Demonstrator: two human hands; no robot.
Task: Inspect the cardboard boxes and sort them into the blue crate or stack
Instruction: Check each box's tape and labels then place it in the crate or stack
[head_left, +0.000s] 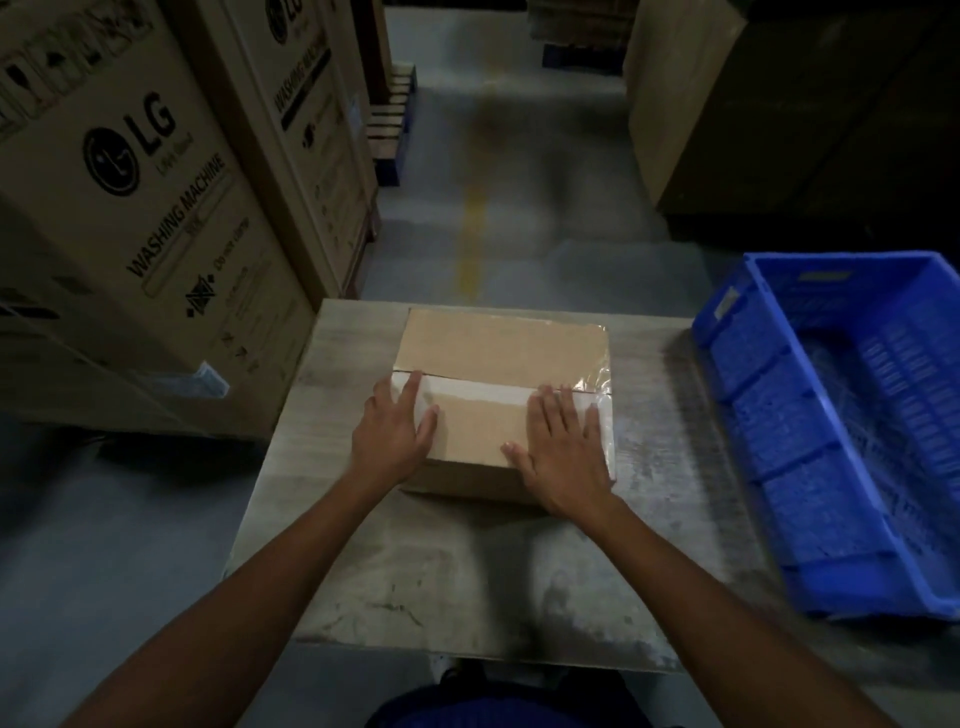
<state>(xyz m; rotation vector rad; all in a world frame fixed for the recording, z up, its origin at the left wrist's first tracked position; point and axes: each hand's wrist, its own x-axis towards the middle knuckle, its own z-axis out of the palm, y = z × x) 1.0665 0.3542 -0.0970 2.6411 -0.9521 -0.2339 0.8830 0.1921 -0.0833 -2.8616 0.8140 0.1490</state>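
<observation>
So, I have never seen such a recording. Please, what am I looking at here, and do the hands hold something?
No machine here: a person wears one camera on the head, looking down at their own bare hands. The left hand and right hand lie with straight fingers on a taped cardboard box, which stands on a grey table. They touch it but do not grip it. A blue crate sits to the right; large washing-machine cartons stand on the left.
</observation>
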